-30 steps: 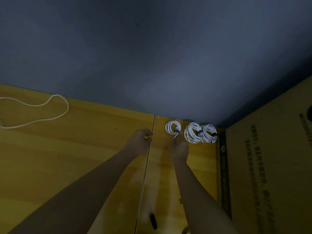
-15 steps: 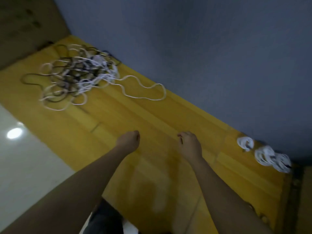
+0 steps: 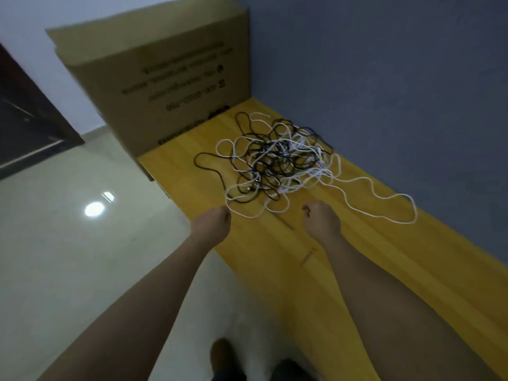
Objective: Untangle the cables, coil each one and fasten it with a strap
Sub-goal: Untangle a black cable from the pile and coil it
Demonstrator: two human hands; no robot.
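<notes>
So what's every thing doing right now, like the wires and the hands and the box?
cable pile: black and white cables tangled together, lying on the wooden table, not coiled.
loose white cable: trails out of the pile in a long loop, flat on the table.
left hand: fingers curled, holding nothing.
right hand: fingers curled, holding nothing.
cardboard box: standing at the table's far end, print upside down.

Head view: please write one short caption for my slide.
Both hands, left and right, curled and empty, reach toward a tangle of black and white cables on a yellow table.
</notes>
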